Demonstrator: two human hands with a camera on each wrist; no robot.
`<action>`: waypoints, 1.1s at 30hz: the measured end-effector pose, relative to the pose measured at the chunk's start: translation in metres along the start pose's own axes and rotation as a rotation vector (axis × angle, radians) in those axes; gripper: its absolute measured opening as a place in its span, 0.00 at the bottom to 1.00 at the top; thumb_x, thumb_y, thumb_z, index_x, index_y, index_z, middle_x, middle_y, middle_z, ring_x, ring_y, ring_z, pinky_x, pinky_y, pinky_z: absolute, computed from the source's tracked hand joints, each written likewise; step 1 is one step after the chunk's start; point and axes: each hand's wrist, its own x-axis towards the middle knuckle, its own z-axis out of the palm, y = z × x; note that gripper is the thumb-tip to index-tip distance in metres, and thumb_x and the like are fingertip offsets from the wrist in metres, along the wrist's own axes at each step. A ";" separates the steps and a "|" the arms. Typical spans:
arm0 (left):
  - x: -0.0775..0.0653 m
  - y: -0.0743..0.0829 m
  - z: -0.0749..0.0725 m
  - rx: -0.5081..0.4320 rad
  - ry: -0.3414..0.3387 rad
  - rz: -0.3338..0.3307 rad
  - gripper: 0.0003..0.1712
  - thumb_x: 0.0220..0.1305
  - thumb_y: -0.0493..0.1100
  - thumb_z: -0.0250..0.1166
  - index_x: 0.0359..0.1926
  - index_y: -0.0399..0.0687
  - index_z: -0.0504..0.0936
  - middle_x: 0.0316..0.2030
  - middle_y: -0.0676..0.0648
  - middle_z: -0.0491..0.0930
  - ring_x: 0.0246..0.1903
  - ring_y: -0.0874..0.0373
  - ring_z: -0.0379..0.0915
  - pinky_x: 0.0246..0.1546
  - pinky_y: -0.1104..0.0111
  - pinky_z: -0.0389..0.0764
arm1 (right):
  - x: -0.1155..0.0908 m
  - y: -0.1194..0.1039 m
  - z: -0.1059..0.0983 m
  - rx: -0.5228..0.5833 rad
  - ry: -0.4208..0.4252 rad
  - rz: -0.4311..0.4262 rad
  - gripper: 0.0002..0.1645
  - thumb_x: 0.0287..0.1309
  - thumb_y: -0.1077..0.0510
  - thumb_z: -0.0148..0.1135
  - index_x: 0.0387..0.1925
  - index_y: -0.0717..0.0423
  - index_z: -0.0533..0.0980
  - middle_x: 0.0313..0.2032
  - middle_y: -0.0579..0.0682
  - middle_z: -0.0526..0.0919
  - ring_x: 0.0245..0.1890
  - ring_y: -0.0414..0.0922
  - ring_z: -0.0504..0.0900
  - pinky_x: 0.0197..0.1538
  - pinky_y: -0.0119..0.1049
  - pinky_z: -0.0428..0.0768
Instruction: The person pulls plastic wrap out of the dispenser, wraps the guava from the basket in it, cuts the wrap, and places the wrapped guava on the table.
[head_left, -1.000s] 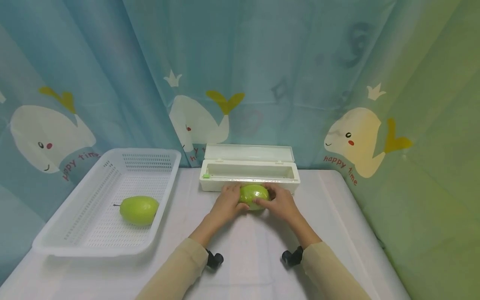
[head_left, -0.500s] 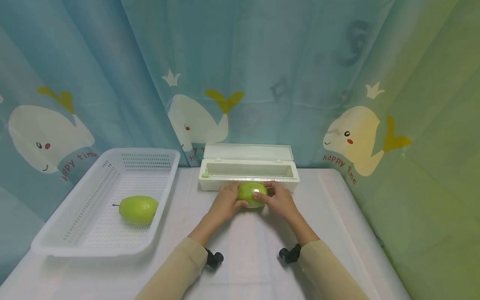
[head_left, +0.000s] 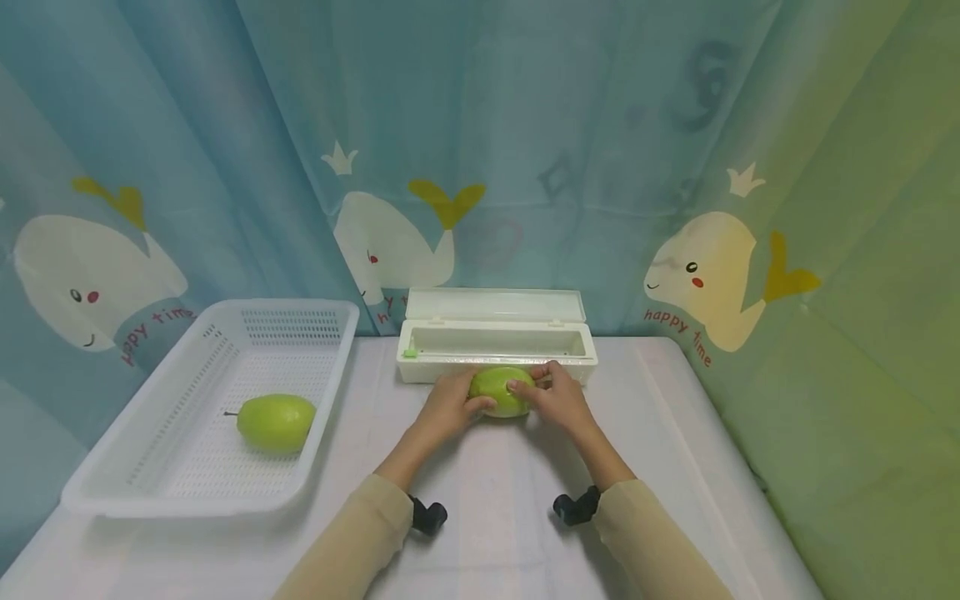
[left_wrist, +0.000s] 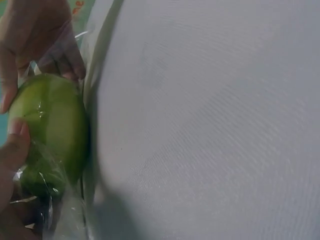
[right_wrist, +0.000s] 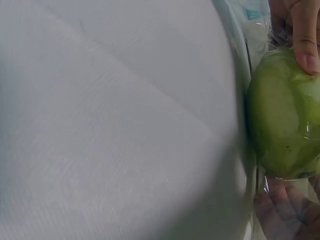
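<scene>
Green fruit [head_left: 492, 385], gripped between left hand [head_left: 447, 402] and right hand [head_left: 559, 398] — I fear clear film [left_wrist: 70, 217] may unwrap if either grip slackens.

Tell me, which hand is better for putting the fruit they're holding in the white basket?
Probably the left hand: it holds one end of the film-covered fruit, and the white basket is on that side. The right hand holds the other end, but is farther from the basket.
</scene>
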 end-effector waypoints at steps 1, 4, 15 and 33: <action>0.001 0.000 0.000 -0.002 -0.004 -0.006 0.30 0.60 0.53 0.68 0.57 0.39 0.78 0.43 0.44 0.84 0.40 0.52 0.76 0.44 0.57 0.77 | 0.000 0.000 0.000 -0.002 0.001 -0.004 0.34 0.54 0.36 0.70 0.48 0.60 0.74 0.46 0.59 0.83 0.46 0.53 0.82 0.44 0.44 0.80; 0.004 0.001 -0.001 -0.008 -0.036 -0.028 0.29 0.61 0.54 0.67 0.57 0.40 0.78 0.41 0.46 0.83 0.39 0.54 0.75 0.43 0.58 0.76 | -0.001 -0.002 -0.001 -0.007 0.007 0.007 0.35 0.55 0.34 0.68 0.48 0.59 0.76 0.47 0.59 0.84 0.47 0.54 0.82 0.47 0.47 0.80; 0.015 0.006 -0.015 -0.098 -0.168 -0.137 0.19 0.68 0.54 0.63 0.47 0.44 0.81 0.32 0.49 0.77 0.34 0.54 0.71 0.42 0.58 0.76 | 0.002 -0.008 -0.004 -0.050 0.018 0.038 0.34 0.58 0.32 0.64 0.42 0.61 0.77 0.40 0.57 0.83 0.37 0.50 0.80 0.35 0.37 0.76; -0.008 0.008 -0.006 -0.063 0.056 -0.178 0.34 0.61 0.61 0.68 0.55 0.37 0.78 0.52 0.39 0.79 0.55 0.41 0.74 0.56 0.50 0.75 | -0.003 -0.006 -0.002 -0.163 0.072 -0.021 0.33 0.58 0.29 0.62 0.41 0.55 0.82 0.41 0.54 0.87 0.38 0.49 0.83 0.36 0.41 0.80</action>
